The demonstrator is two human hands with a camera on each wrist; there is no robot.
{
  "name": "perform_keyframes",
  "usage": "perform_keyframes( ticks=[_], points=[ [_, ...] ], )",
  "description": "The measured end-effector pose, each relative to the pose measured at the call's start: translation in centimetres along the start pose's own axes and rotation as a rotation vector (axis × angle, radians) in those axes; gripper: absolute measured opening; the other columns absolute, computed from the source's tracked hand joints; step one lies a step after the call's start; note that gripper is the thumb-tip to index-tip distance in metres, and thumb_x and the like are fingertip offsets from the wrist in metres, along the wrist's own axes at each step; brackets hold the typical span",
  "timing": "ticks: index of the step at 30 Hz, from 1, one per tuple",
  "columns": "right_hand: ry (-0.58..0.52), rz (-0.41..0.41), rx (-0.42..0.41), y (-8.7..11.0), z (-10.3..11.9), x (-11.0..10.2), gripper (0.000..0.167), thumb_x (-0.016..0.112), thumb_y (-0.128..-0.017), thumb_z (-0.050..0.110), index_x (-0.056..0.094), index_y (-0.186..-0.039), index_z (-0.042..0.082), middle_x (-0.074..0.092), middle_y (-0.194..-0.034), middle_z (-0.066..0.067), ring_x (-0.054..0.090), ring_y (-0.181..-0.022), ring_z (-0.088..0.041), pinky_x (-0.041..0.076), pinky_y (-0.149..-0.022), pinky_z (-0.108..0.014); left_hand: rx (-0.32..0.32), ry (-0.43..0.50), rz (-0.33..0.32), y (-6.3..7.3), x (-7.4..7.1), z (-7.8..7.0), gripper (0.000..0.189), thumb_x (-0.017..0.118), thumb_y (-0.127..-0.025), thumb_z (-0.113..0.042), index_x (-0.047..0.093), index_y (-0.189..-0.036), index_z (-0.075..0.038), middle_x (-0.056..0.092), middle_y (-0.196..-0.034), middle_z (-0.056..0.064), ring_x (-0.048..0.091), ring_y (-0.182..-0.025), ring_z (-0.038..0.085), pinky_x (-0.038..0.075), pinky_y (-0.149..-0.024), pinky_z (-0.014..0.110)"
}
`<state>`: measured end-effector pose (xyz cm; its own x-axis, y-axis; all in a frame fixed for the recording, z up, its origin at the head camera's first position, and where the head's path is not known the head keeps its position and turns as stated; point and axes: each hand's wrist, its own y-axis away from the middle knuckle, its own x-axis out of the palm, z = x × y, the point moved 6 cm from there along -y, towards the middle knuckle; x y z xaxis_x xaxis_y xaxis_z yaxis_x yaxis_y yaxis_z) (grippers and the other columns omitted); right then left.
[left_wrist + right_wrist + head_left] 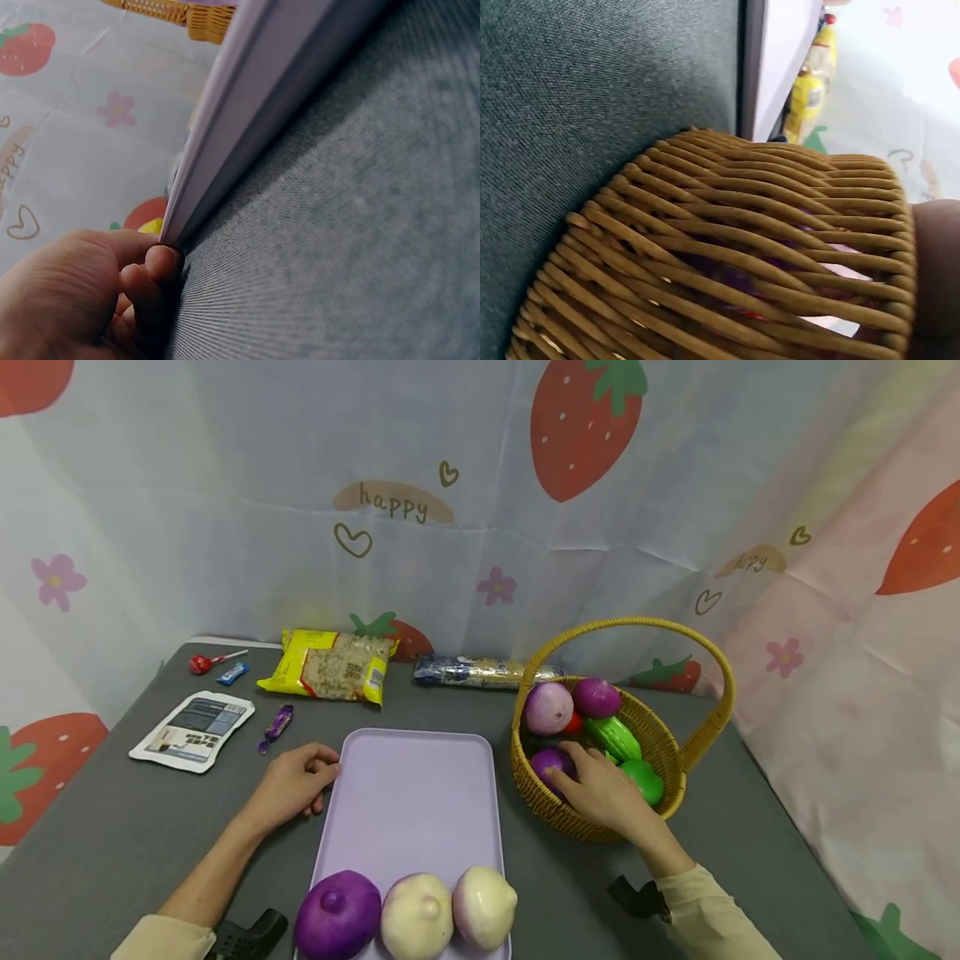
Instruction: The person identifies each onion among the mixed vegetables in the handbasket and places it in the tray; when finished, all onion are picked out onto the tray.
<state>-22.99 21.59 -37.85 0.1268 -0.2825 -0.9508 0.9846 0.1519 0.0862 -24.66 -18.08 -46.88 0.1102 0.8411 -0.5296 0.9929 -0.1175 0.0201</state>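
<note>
At the left rim of the lilac tray [416, 802], my left hand [296, 787] pinches the edge between thumb and curled fingers, as the left wrist view shows up close. Along the tray's near end sit a purple onion [339, 914] and two cream-white onions [417, 917], side by side. My right hand [606, 789] reaches into the wicker basket [551, 810] and grips another purple onion [551, 766] at its left side. Also in the basket are a pale purple onion [548, 708], a darker one [597, 698] and green vegetables [615, 739]. Basket weave hides the right fingers in the right wrist view.
Behind the tray lie a yellow snack bag [330, 665] and a long shiny packet [480, 672]. To the left are a white pouch [193, 731], a red lollipop [201, 664] and small wrapped candies [277, 727]. The basket's tall handle [630, 622] arches over it.
</note>
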Motion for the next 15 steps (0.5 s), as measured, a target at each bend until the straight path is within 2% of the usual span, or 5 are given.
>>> perform_keyframes(
  ticks=[3, 8, 12, 15],
  points=[
    [-0.034, 0.021, -0.008, -0.4, -0.2, 0.5, 0.058, 0.052, -0.098, 0.046, 0.044, -0.144, 0.012, 0.056, -0.136, -0.022, 0.054, -0.124, -0.041, 0.046, -0.097, -0.06, 0.006, 0.001, -0.002, 0.0, 0.0, -0.1, 0.026, 0.059, -0.096, -0.021, 0.061, -0.114, -0.002, 0.06, -0.068, 0.004, 0.056, -0.047, 0.013, 0.049, -0.045, 0.029],
    [-0.063, 0.006, -0.005, -0.7, -0.3, 0.9, 0.058, 0.056, -0.096, 0.043, 0.043, -0.143, 0.01, 0.061, -0.13, -0.021, 0.057, -0.12, -0.038, 0.048, -0.095, -0.056, 0.016, 0.008, -0.007, 0.0, -0.1, -0.2, 0.026, 0.059, -0.096, -0.02, 0.062, -0.114, -0.001, 0.06, -0.067, 0.005, 0.055, -0.046, 0.012, 0.049, -0.044, 0.029],
    [-0.05, -0.044, 0.021, -0.5, -0.3, 0.6, 0.06, 0.06, -0.093, 0.044, 0.043, -0.141, 0.012, 0.059, -0.128, -0.021, 0.061, -0.113, -0.037, 0.051, -0.089, -0.056, 0.015, 0.007, -0.005, 0.0, -0.1, -0.2, 0.026, 0.059, -0.096, -0.02, 0.062, -0.114, -0.001, 0.06, -0.068, 0.005, 0.056, -0.047, 0.012, 0.049, -0.045, 0.029],
    [-0.025, -0.136, 0.03, 0.1, -0.1, -0.6, 0.063, 0.061, -0.091, 0.047, 0.043, -0.141, 0.015, 0.057, -0.127, -0.021, 0.063, -0.107, -0.037, 0.053, -0.083, -0.057, 0.014, 0.008, -0.005, 0.0, -0.1, -0.3, 0.026, 0.059, -0.097, -0.02, 0.062, -0.114, -0.001, 0.061, -0.069, 0.005, 0.056, -0.047, 0.012, 0.049, -0.045, 0.029]
  ],
)
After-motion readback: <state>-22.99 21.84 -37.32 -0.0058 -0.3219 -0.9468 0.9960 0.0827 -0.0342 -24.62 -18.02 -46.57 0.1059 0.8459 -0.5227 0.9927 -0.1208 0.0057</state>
